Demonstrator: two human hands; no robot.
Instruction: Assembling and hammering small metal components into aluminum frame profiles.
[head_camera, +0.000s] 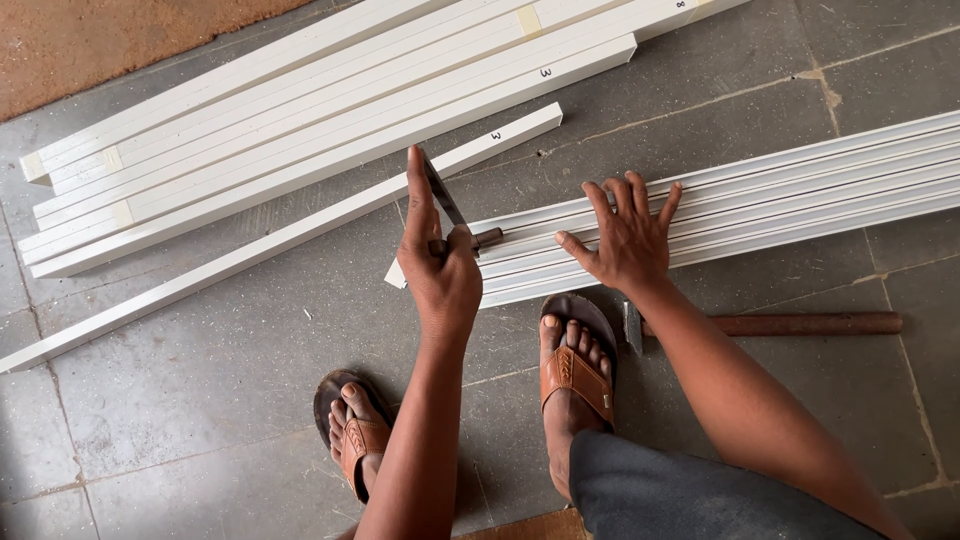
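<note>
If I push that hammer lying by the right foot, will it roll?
The hammer has a round, rusty-looking handle, so it may roll slightly, but its head would probably stop it. It likely feels head-heavy.

White channels (300, 120), hammer (800, 324) on floor (200, 370)

The long white plastic channel strips (760, 195) under the right hand (625, 240) run out past the right edge, so their far ends are unseen, while the stacked white rectangular casing lengths (300, 110) are cut off at the top edge. The thin grey saw blade (443, 195) gripped by the left hand (440, 270) is largely hidden behind the fingers, its teeth too small to tell. The rusty brown-handled hammer (800, 324) has its head partly covered by the right forearm.
</note>
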